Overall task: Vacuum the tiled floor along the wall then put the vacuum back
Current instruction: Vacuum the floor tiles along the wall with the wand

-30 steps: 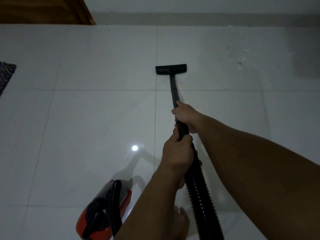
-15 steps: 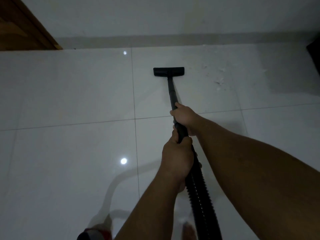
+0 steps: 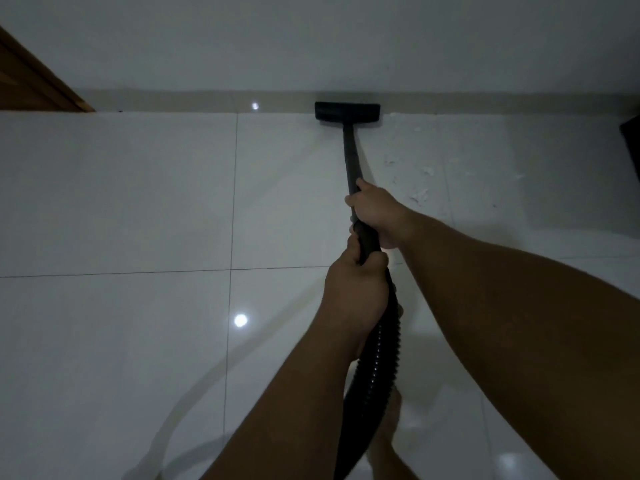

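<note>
The black vacuum floor head rests on the white tiled floor, pressed against the skirting of the wall. Its black wand runs back toward me. My right hand grips the wand higher up. Just behind it, my left hand is closed around the wand's end where the ribbed black hose begins. The hose drops down past my foot. The vacuum's body is out of view.
White crumbs and dust lie scattered on the tiles right of the wand, up to the skirting. A wooden door frame stands at the far left. A dark object shows at the right edge. A pale cord curves across the floor.
The floor head has been pushed forward from mid-tile up to the wall's skirting. I have stepped closer, and the red vacuum body has dropped out of view. Both hands keep their grip.
</note>
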